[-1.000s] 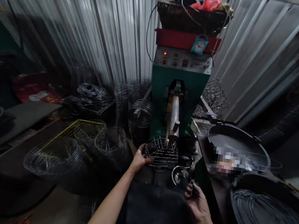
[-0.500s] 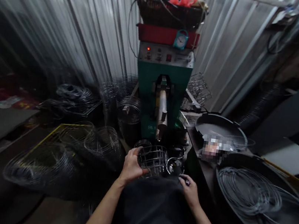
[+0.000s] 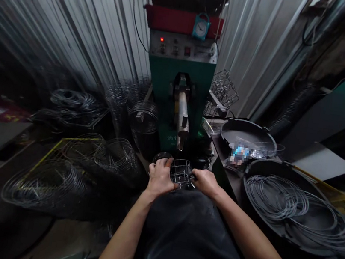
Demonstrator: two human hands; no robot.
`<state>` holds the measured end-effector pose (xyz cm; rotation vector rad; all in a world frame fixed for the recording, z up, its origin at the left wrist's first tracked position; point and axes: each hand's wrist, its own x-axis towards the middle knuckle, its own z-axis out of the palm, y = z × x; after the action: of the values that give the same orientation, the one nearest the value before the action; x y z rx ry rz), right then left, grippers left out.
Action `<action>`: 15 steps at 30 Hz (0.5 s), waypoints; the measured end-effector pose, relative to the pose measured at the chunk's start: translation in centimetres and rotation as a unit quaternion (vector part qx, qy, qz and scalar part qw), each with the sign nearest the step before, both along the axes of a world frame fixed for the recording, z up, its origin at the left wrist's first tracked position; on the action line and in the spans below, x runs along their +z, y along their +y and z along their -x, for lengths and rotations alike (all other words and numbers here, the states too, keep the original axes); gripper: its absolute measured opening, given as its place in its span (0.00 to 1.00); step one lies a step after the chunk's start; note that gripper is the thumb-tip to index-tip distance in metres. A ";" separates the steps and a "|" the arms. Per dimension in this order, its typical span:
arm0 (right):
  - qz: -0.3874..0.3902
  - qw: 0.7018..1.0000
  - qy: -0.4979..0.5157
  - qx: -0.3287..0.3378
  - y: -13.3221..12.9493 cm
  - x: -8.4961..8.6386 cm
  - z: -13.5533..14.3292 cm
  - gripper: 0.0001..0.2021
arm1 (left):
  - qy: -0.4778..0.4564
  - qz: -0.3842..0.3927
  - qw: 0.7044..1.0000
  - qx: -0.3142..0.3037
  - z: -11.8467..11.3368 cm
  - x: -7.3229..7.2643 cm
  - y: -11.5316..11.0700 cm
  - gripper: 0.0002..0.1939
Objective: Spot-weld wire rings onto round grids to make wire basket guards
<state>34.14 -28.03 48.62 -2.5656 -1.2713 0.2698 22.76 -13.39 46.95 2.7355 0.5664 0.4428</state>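
A small round wire basket (image 3: 182, 170) lies on its side above the dark apron, low in the middle. My left hand (image 3: 161, 177) is closed round its left end, with the fingers over the top and the thumb below. At its right end is my right hand (image 3: 205, 183), its fingers curled together by the rim; what they grip is too small and dark to make out. Just beyond the basket, the metal arm (image 3: 182, 116) of a green machine (image 3: 155, 88) points down toward it.
Wire rings (image 3: 44, 182) stand in bundles at the left. On the right, a black pan (image 3: 249, 193) holds coiled wire (image 3: 278, 199), with a second pan (image 3: 246, 134) behind it. Wire frames (image 3: 226, 87) lean beside the machine.
My right hand has moved up and left to the basket's right end, its fingers now curled. My left hand has shifted slightly right with the basket. The view has tilted down.
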 end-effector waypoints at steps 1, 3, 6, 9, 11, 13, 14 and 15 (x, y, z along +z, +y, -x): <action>0.012 1.000 -0.001 -0.006 0.6 0.2 0.3 0.08 | 0.007 0.000 1.000 -0.004 0.0 0.0 -0.1 0.45; 0.007 1.000 0.010 -0.021 1.1 0.1 0.9 0.09 | 0.018 0.005 1.000 -0.006 0.0 0.0 -0.2 0.44; -0.023 0.998 0.046 -0.031 0.9 -0.4 1.4 0.10 | 0.026 0.015 1.000 0.000 0.0 -0.3 0.1 0.45; -0.019 0.996 0.082 -0.012 0.5 -0.5 1.1 0.10 | 0.028 0.011 1.000 -0.002 0.1 -0.6 0.3 0.45; -0.007 0.996 0.084 -0.004 0.7 -0.4 0.8 0.10 | 0.029 -0.001 1.000 -0.009 0.1 -0.7 0.2 0.44; -0.010 0.997 0.078 -0.019 1.1 -0.6 0.9 0.09 | 0.027 -0.015 0.999 -0.018 0.2 -0.8 0.0 0.44; -0.022 0.996 0.079 -0.036 1.3 -0.9 1.0 0.09 | 0.025 -0.020 0.999 -0.021 0.2 -0.9 -0.2 0.43; -0.041 0.994 0.083 -0.057 1.6 -1.3 1.3 0.08 | 0.023 -0.023 0.999 -0.024 0.2 -0.9 -0.3 0.42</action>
<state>32.82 -26.45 47.32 -2.4768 -1.0511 0.3898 22.59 -13.74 46.01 2.8043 0.5066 0.3857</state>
